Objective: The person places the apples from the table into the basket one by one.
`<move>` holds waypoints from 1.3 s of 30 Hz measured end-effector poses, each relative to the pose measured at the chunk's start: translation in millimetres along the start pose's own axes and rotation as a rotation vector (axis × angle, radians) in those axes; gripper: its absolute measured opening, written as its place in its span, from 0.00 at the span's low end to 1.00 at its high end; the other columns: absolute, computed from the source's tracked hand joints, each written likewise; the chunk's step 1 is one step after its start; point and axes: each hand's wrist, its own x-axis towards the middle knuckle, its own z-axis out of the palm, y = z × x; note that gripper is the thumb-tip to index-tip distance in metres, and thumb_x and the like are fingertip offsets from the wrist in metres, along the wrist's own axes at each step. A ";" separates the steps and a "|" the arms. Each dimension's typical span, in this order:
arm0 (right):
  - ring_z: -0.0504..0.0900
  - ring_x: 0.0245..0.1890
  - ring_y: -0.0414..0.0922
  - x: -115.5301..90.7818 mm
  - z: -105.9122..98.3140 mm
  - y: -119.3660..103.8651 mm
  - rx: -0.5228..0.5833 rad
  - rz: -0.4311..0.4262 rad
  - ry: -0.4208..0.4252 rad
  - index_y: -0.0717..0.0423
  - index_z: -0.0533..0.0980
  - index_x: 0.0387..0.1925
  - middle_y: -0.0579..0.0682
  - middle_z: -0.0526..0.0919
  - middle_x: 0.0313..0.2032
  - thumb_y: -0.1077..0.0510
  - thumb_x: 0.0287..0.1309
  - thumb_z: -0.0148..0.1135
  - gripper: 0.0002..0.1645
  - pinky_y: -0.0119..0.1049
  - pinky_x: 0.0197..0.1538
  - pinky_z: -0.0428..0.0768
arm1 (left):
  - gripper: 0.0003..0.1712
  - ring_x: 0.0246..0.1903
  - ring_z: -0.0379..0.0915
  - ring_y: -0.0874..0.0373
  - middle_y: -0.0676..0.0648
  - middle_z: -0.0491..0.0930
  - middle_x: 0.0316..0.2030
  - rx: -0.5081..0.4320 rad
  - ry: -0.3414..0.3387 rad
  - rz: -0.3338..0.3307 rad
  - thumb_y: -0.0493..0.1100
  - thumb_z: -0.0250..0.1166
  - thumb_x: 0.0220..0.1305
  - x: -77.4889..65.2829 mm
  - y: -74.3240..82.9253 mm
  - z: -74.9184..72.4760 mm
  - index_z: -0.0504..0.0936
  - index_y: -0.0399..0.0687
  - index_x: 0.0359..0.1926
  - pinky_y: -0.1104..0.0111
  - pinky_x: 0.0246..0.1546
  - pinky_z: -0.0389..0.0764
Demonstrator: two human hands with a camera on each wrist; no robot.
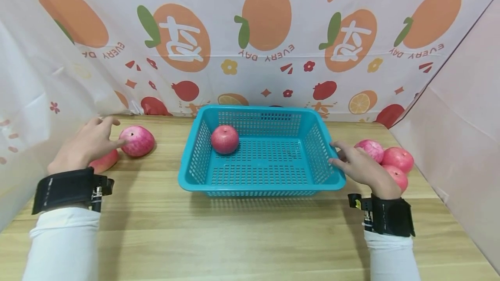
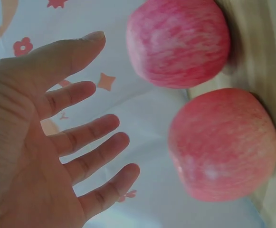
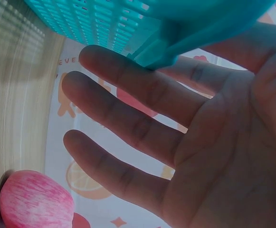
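My left hand (image 1: 87,142) is at the left, thumb and fingers spread beside two red-pink apples. In the left wrist view its palm (image 2: 33,156) holds nothing, and a gap separates the fingers from the streaked apple (image 2: 178,42) and the plainer apple (image 2: 223,145). A turquoise plastic basket (image 1: 261,187) stands in the middle with one red apple (image 1: 225,139) inside, toward its left. My right hand (image 1: 361,164) holds the basket's right rim, thumb and index finger over it. In the right wrist view the other fingers (image 3: 128,118) stretch out below the rim.
Three more pink-red apples (image 1: 397,159) sit close together to the right of the right hand. A fruit-print cloth (image 1: 269,81) hangs behind the wooden table (image 1: 250,237), and a pale wall (image 1: 461,112) borders the right side.
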 end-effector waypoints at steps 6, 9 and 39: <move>0.79 0.37 0.54 -0.8 -0.3 -0.1 0.000 0.010 0.000 0.70 0.59 0.58 0.66 0.78 0.41 0.59 0.57 0.57 0.31 0.50 0.36 0.81 | 0.40 0.49 0.46 0.26 0.23 0.53 0.51 0.017 0.005 -0.033 0.58 0.59 0.57 -2.5 -2.2 3.5 0.58 0.32 0.56 0.29 0.41 0.59; 0.79 0.37 0.54 -1.2 -0.3 -1.0 -0.005 0.015 0.002 0.70 0.59 0.58 0.66 0.78 0.41 0.59 0.57 0.57 0.31 0.50 0.36 0.81 | 0.40 0.48 0.45 0.25 0.24 0.53 0.50 0.012 0.012 -0.045 0.58 0.60 0.55 -4.2 -3.1 5.9 0.59 0.31 0.55 0.30 0.40 0.59; 0.79 0.36 0.54 -0.7 0.9 0.0 0.005 0.000 0.008 0.70 0.60 0.57 0.66 0.78 0.40 0.61 0.56 0.58 0.30 0.50 0.35 0.81 | 0.39 0.42 0.45 0.24 0.23 0.49 0.51 0.010 -0.078 -0.164 0.57 0.59 0.55 -15.9 -28.6 23.7 0.58 0.35 0.57 0.31 0.30 0.65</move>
